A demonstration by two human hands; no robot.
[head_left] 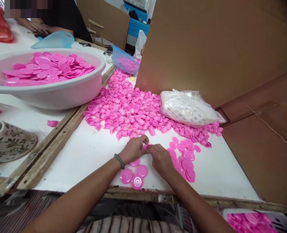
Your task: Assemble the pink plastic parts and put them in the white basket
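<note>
Landmark: the heap of pink cups [126,110]. Just in front of it, my left hand [133,149] and right hand [161,159] meet, fingertips of both pinching one small pink piece [146,147], its shape mostly hidden. Nearer me than the heap: a few round pink plates [137,182]. Off the heap's near right side, overlapping thin pink discs [188,156]; left of the heap, a pale basin [61,98]. Step in hand, I judge: working this piece two-handed. The next move probably calls for light, even finger pressure, both grips steady.
</note>
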